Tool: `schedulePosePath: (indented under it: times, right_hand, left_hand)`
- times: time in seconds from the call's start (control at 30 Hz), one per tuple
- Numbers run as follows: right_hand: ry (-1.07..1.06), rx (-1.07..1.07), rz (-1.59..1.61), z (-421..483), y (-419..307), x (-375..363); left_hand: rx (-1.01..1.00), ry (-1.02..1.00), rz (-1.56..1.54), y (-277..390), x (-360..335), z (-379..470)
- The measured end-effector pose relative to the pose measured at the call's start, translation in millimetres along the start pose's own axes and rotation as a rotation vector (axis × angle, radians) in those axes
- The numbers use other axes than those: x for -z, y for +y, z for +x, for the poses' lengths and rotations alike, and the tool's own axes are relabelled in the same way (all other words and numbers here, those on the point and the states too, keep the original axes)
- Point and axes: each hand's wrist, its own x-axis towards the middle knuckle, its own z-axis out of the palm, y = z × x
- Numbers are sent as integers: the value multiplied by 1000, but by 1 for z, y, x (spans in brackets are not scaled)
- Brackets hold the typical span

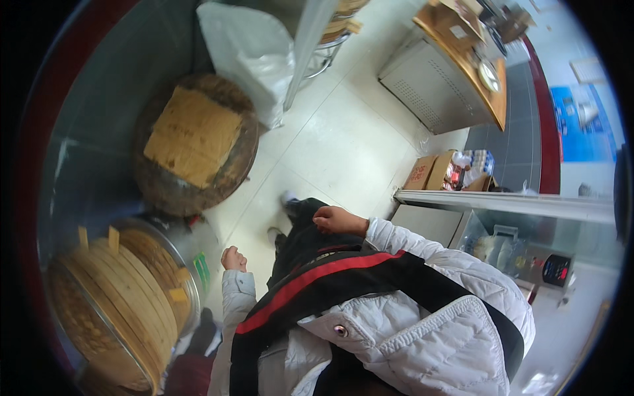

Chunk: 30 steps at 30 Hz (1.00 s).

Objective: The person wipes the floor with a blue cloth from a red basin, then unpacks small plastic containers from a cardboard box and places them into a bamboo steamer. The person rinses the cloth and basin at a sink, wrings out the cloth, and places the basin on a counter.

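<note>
My left hand (pixel 234 259) hangs beside my body with its fingers curled, and nothing shows in it. My right hand (pixel 341 220) is in front of my dark trousers, its fingers also curled in and no object visible. Both arms wear white quilted sleeves, and a black apron (pixel 317 292) with a red band crosses my front. Nearest the left hand stand several stacked bamboo steamers (pixel 124 292) on their side of the floor. Beyond them is a round wooden block (pixel 233 104) with a square tan sheet (pixel 195 136) on top; its material is unclear.
A white sack (pixel 247 54) leans beside a glass partition. To the right are a metal cabinet with a wooden top (pixel 431 79), cardboard boxes (pixel 421 171) and a glass-fronted counter (pixel 495 208). Pale tiles (pixel 337 148) cover the floor. A dark red garment (pixel 190 373) shows at bottom left.
</note>
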Motion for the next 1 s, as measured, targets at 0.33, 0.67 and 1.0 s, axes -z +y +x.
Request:
schedulePosePath:
  times: [0.33, 0.67, 1.0]
  right_hand:
    - [464, 141, -143, -23, 105, 253]
    - [647, 19, -276, -34, 130, 536]
    - [914, 176, -26, 65, 48, 763]
  left_hand:
    - [36, -432, 429, -12, -359, 26]
    - [-429, -884, 958, -59, -715, -43]
    - [-581, -894, 967, 55, -1058, 39]
